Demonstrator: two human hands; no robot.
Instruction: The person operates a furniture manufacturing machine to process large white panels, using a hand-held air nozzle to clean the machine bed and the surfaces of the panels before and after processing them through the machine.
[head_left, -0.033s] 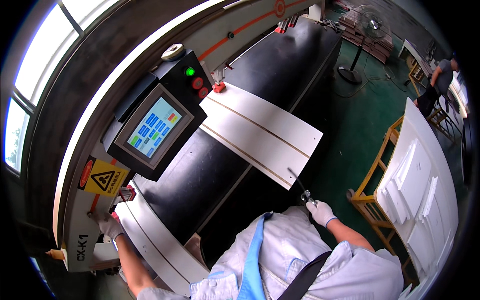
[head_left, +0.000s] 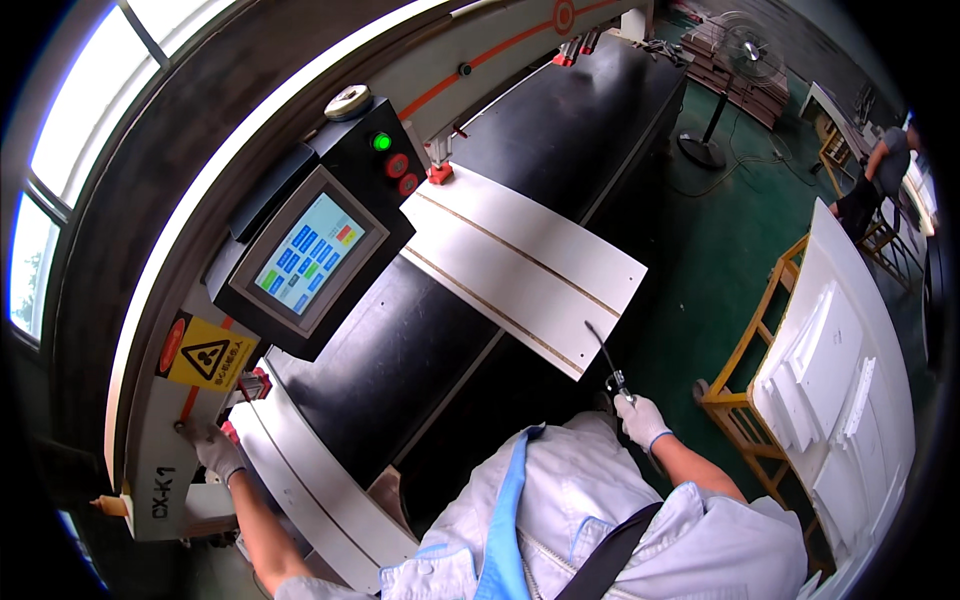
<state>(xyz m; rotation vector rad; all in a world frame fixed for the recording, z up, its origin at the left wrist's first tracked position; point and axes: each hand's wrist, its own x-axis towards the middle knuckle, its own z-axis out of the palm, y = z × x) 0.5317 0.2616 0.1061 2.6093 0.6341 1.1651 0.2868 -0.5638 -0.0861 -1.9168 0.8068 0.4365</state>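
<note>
Nothing seems to have moved: the right hand (head_left: 642,420), air gun (head_left: 606,357) and white board (head_left: 520,265) sit exactly as before.

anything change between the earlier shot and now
Nothing visibly changed. The right hand holds the thin metal tool at the white panel edge as before, and the left hand rests on the machine frame in the same spot.
</note>
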